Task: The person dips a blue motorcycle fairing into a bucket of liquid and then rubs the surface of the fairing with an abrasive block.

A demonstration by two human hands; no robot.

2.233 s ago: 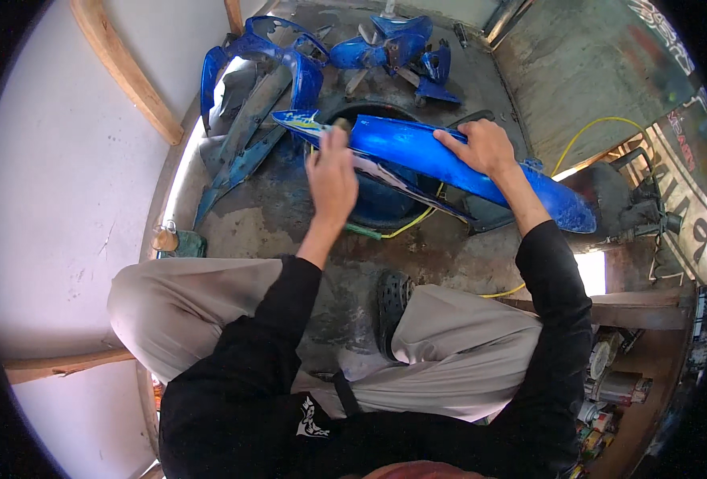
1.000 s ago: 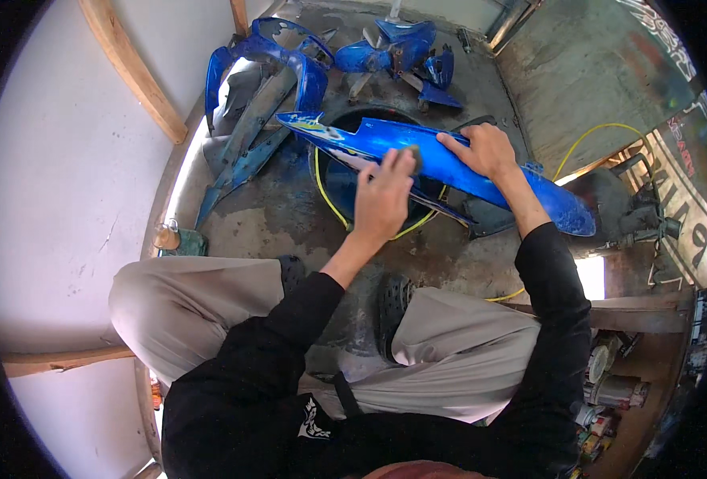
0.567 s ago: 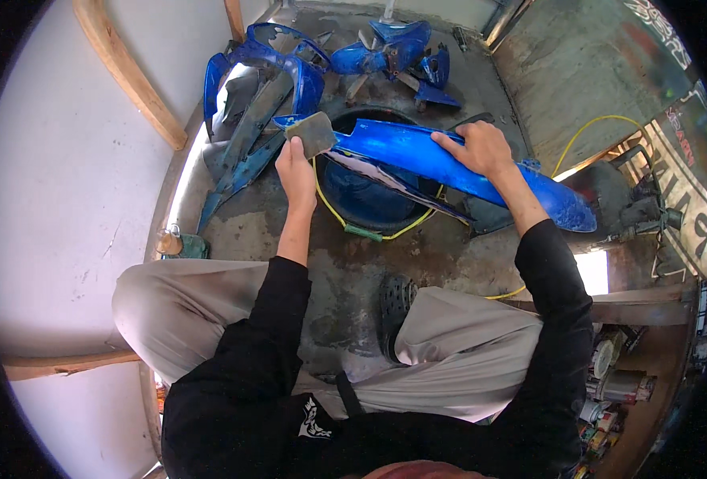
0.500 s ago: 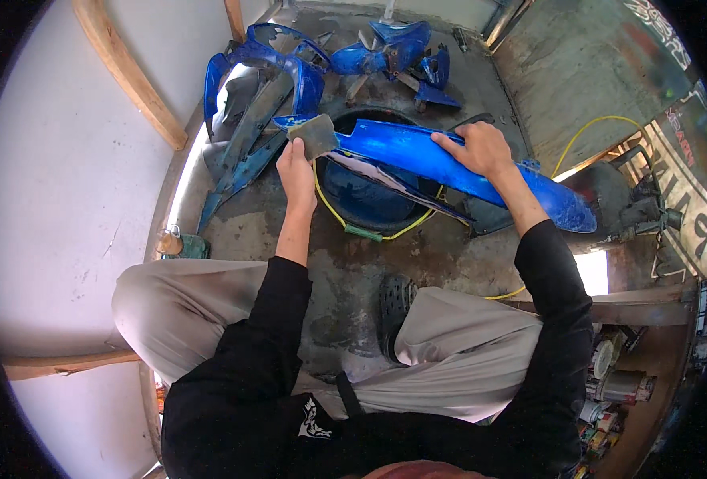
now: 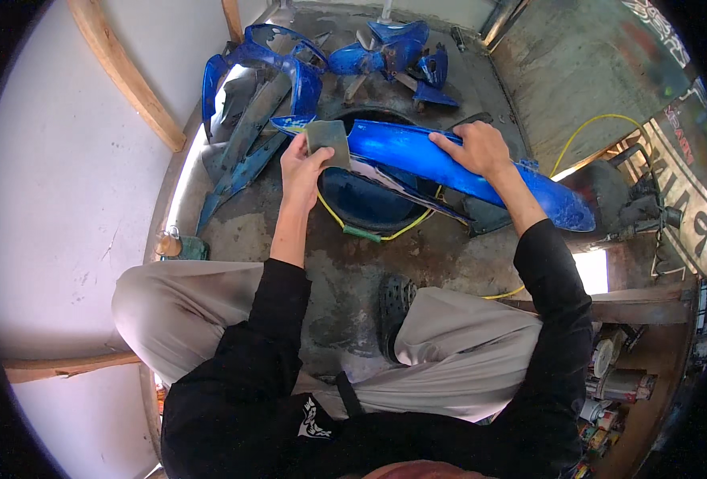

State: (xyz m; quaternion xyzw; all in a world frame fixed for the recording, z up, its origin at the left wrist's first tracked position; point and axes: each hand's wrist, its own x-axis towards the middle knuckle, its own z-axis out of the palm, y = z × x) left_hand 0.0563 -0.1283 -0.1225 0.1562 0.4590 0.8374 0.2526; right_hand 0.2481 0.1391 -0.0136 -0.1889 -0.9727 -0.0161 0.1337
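Note:
A long, glossy blue motorcycle fairing panel (image 5: 405,150) lies slantwise over a dark round tub (image 5: 369,199), with a pale underside edge showing. My right hand (image 5: 481,152) is closed over the panel's upper edge near its middle, thumb on the blue face. In my left hand (image 5: 301,169) is a grey-green piece of sandpaper (image 5: 329,145), pinched with the thumb on its front. The sheet is held at the panel's narrow left end and covers part of it. Whether it presses on the panel cannot be told.
More blue motorcycle panels (image 5: 305,84) and blue parts (image 5: 401,52) lie on the floor beyond the tub. A yellow loop with a green sleeve (image 5: 361,232) curves round the tub's near side. At left stands a small jar (image 5: 168,243); cans (image 5: 621,385) fill a shelf at lower right.
My left hand has turned the sandpaper more upright and shifted it slightly right and down; the thumb now lies across its front. My right hand and the panel have barely moved.

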